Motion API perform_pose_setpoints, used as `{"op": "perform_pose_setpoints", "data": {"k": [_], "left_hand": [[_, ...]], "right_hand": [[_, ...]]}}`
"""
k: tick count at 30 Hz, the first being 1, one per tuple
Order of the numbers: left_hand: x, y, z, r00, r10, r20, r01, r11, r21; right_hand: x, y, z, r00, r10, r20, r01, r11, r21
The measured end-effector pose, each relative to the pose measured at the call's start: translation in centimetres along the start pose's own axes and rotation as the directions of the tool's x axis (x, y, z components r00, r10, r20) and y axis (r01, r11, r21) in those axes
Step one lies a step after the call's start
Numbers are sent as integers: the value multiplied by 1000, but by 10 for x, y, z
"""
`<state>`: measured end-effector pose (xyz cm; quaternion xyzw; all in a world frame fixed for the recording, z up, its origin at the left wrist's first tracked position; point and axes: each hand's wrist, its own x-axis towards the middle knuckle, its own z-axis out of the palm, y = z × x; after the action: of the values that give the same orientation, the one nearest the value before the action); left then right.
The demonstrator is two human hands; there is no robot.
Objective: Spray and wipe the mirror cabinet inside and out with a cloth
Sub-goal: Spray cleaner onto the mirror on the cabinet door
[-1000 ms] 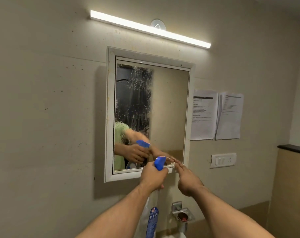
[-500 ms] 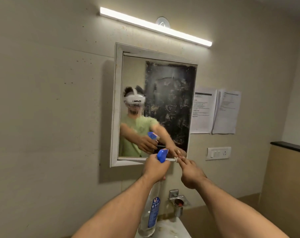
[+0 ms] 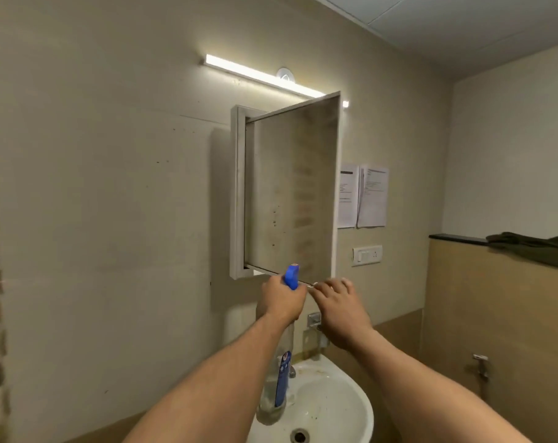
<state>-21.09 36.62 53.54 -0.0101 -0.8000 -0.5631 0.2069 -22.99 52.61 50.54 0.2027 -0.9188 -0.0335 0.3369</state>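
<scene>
As the right hand (image 3: 338,310) pulls, the mirror door (image 3: 296,193) has opened.

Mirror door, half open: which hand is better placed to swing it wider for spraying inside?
Right. Fingers of the right hand hold the mirror door by its lower edge, so it can probably pull it wider. The left hand grips the spray bottle and is not free.

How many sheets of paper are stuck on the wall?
2: one sheet just right of the open mirror door, partly behind it; the other sheet further right. The door may hide more.
</scene>
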Motion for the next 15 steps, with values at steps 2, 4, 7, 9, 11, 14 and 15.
{"op": "perform_pose_setpoints", "data": {"k": [2, 4, 7, 9, 11, 14, 15], "left_hand": [[-21, 1, -20, 999, 1, -53, 0, 1000, 14], [-37, -2, -38, 994, -2, -110, 2, 1000, 5], [-54, -7, -67, 981, -19, -192, 27, 999, 40], [-62, -11, -84, 974, -17, -228, 33, 997, 67], [-67, -13, -96, 970, -17, -241, 39, 995, 88], [-72, -12, -107, 962, -3, -273, 38, 992, 124], [-72, -11, -107, 954, 6, -299, 36, 990, 136]], "right_hand": [[-9, -32, -11, 994, -104, -36, 102, 994, -42], [-14, -57, -18, 982, -182, -42, 178, 980, -84], [-14, -91, -28, 960, -279, 1, 276, 951, -140], [-10, -108, -31, 938, -344, 33, 345, 930, -129], [-6, -120, -31, 914, -404, 39, 406, 907, -112], [2, -131, -27, 868, -495, -19, 493, 867, -71], [6, -132, -25, 850, -525, -41, 522, 851, -58]]}}
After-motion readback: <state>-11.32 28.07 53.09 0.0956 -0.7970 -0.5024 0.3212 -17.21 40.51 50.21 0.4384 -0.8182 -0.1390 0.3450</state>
